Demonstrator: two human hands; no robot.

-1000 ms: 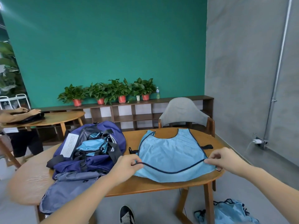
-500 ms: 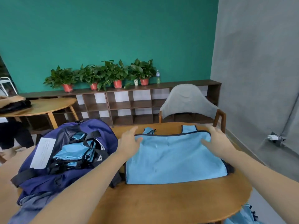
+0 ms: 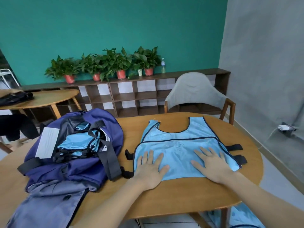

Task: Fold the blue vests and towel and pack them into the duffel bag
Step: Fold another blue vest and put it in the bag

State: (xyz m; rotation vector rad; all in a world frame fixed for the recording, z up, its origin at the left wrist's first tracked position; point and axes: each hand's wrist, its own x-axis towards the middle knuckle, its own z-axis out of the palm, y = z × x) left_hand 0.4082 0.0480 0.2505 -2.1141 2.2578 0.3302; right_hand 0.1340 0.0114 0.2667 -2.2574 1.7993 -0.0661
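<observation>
Vest: light blue mesh vest with dark piping (image 3: pixel 179 145) lies on the oval wooden table (image 3: pixel 189 195), its lower half folded up over the chest, black side straps sticking out both sides.
Bag: navy fabric duffel bag (image 3: pixel 74 155), just left of the vest, gapes open with folded blue vests inside.
Left hand (image 3: pixel 150 168): fingers straight and spread, palm flat on the vest's near left corner, gripping nothing.
Right hand (image 3: pixel 212 163): fingers likewise splayed, pressing the vest's near right portion.
Arms: both forearms reach forward from the table's near edge.
</observation>
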